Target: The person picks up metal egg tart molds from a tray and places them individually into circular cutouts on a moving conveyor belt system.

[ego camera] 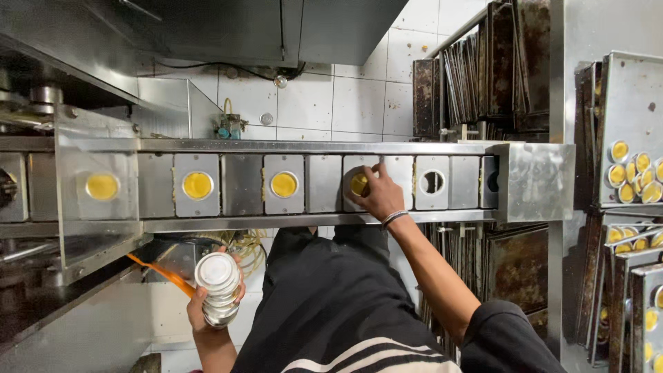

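**Hands at the steel mould conveyor**

White wall tiles [359,103] backed a steel conveyor [311,146] of square plates; the right hand [378,197] pinched a yellow-filled cup [358,184] seated in one plate's hole; the left hand [215,298], lower down, gripped a stack of empty foil cups [219,287]; filled trays [632,173] stood at right.

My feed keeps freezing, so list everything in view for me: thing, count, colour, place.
Conveyor: one, steel, across the middle.
Filled cups: four showing, yellow, in conveyor plates.
Empty hole: one, beside the right hand.
Cup stack: one, silver, lower left.
Baking trays: many, dark, racked upper right.
Tart trays: several, steel with yellow tarts, far right.
Left hand: holds the cup stack.
Right hand: on a filled cup.
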